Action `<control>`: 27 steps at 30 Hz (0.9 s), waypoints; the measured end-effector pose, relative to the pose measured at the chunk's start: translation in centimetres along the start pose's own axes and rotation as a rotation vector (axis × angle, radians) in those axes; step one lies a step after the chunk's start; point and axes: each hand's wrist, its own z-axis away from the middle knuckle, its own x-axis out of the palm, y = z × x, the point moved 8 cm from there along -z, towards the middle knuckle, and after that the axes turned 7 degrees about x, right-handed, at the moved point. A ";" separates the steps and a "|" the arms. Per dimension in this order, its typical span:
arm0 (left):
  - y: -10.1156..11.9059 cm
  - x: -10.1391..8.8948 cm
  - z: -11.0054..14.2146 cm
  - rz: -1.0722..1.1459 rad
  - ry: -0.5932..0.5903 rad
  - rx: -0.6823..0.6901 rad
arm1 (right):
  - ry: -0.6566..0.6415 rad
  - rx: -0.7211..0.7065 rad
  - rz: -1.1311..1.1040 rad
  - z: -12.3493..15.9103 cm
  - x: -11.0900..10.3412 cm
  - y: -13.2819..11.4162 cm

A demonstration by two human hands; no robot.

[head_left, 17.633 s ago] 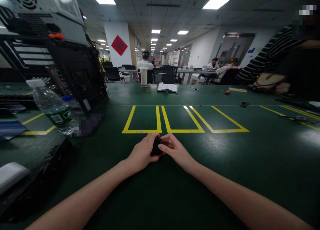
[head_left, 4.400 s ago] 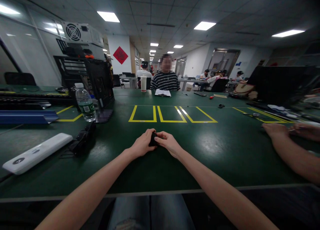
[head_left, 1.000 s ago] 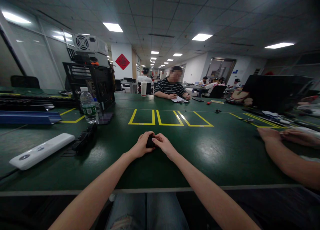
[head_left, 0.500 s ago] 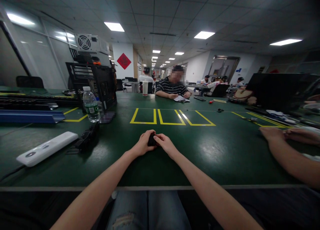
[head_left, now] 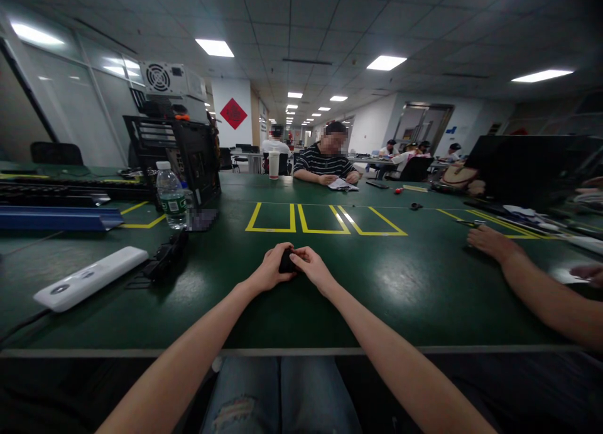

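A small, rounded black object (head_left: 286, 262) sits between my two hands, low over the green tabletop (head_left: 301, 324). Its kind cannot be made out, since fingers cover much of it. My left hand (head_left: 272, 266) curls around its left side, thumb below. From the right, my right hand (head_left: 311, 265) presses thumb and fingertips against it. Beyond my hands, yellow tape outlines (head_left: 325, 232) mark the table.
On the left lie a white power strip (head_left: 92, 278) and a black cable bundle (head_left: 162, 258), near a water bottle (head_left: 171, 198) and an open computer case (head_left: 198, 157). A co-worker's hand (head_left: 492, 240) reaches in from the right. Another person (head_left: 325, 157) sits across, holding papers.
The co-worker's hand on the right has moved left, toward the small tool on the table. My hands keep hold of the black object in nearly the same place.
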 end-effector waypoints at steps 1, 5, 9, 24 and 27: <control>0.0 0.0 0.0 0.000 -0.001 0.001 | -0.001 0.003 0.002 -0.1 0.0 0.1; 0.1 0.0 0.0 -0.004 -0.003 0.005 | -0.034 -0.014 -0.009 0.2 0.1 -0.4; -0.1 0.1 0.0 -0.016 0.004 0.007 | -0.057 -0.043 -0.035 0.7 0.4 -1.0; 0.0 -0.1 -0.1 -0.006 -0.018 -0.016 | -0.078 0.007 -0.030 0.9 0.4 -1.2; -0.2 0.0 -0.1 0.000 -0.017 -0.023 | -0.086 -0.003 -0.044 1.3 0.5 -1.7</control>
